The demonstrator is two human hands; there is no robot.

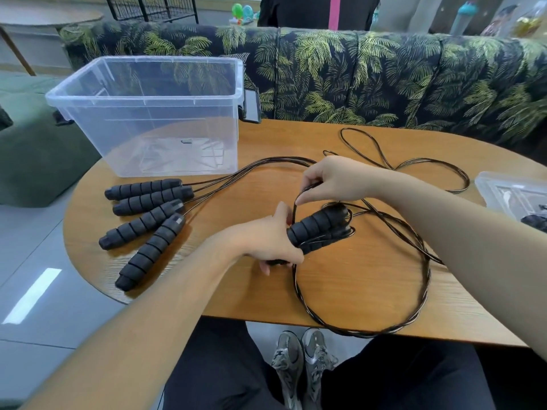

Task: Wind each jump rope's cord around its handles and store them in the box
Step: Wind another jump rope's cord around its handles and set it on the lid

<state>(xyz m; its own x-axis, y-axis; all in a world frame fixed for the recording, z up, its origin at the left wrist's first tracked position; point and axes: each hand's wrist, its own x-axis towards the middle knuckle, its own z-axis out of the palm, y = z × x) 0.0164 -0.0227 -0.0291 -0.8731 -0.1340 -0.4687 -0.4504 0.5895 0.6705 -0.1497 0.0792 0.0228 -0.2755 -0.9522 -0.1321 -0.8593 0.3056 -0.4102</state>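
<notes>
Midway, winding black cord (299,202) round paired black ribbed foam handles (318,227).
Left hand (266,241) clamped on handle bases as anchor; right hand (331,179) fingers pinched on cord at twelve o'clock, keeping tension. Four unwound foam handles (148,214) at nine o'clock; clear plastic box (142,93) empty at eleven, awaiting bundles.

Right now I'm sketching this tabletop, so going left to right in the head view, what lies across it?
Clear box → four loose handles → left hand → held handles → trailing cord loop → clear lid.
</notes>
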